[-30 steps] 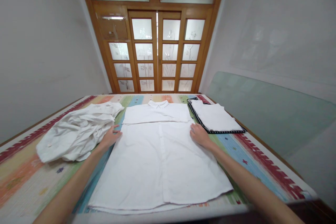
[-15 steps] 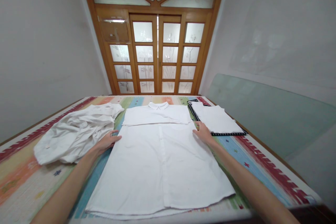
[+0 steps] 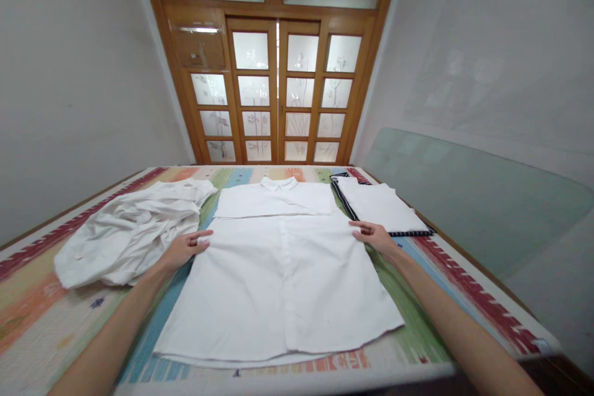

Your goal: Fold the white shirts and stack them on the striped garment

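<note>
A white collared shirt [image 3: 278, 278] lies flat in the middle of the patterned cover, its collar at the far end and its hem toward me. Its sleeves are folded across the upper part in a straight band. At the shirt's left edge, my left hand [image 3: 183, 249] pinches the fabric between thumb and fingers. My right hand [image 3: 375, 236] grips the opposite edge at about the same height. Between the hands the cloth is drawn fairly taut, with slight creases near each grip.
To the left lies a crumpled heap of white clothing [image 3: 134, 232]. At the far right is a stack of folded white garments [image 3: 385, 205] with black-and-white striped trim beneath. A pale green panel [image 3: 464, 192] leans along the right wall. Wooden glazed doors [image 3: 278, 93] stand beyond.
Both hands have shifted outward slightly, now pinching the side edges. The shirt's lower part has widened at the grips, and its hem sits farther from me.
</note>
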